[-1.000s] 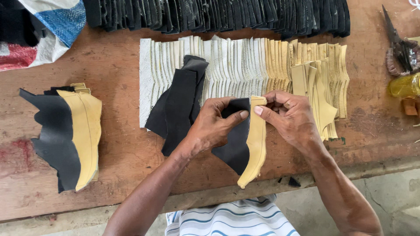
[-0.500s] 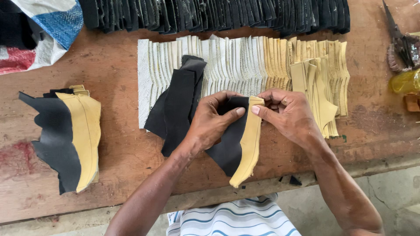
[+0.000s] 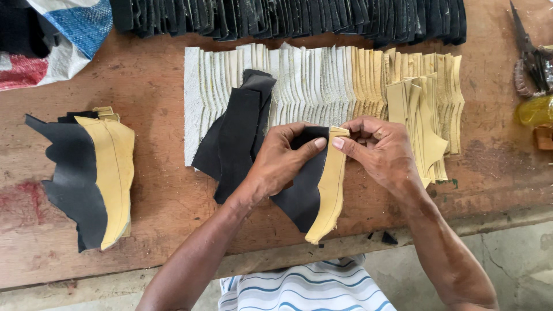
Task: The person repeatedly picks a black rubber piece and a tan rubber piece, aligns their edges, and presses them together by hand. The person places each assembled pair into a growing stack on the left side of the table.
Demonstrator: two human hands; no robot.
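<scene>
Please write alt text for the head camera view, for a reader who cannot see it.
Left hand and right hand press a tan strip onto a black leather piece over a wooden table. Finished pairs lie left.

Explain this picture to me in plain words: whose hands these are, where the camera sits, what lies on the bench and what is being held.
The camera is worn on a person's head and looks down at their own two bare hands over a wooden bench. The left hand and right hand together pinch the top of a black piece with a tan strip along its edge. A stack of similar joined pieces lies at the left. Behind the hands lie loose black pieces, a fanned row of pale strips and a row of black pieces. Scissors lie at the far right.
</scene>
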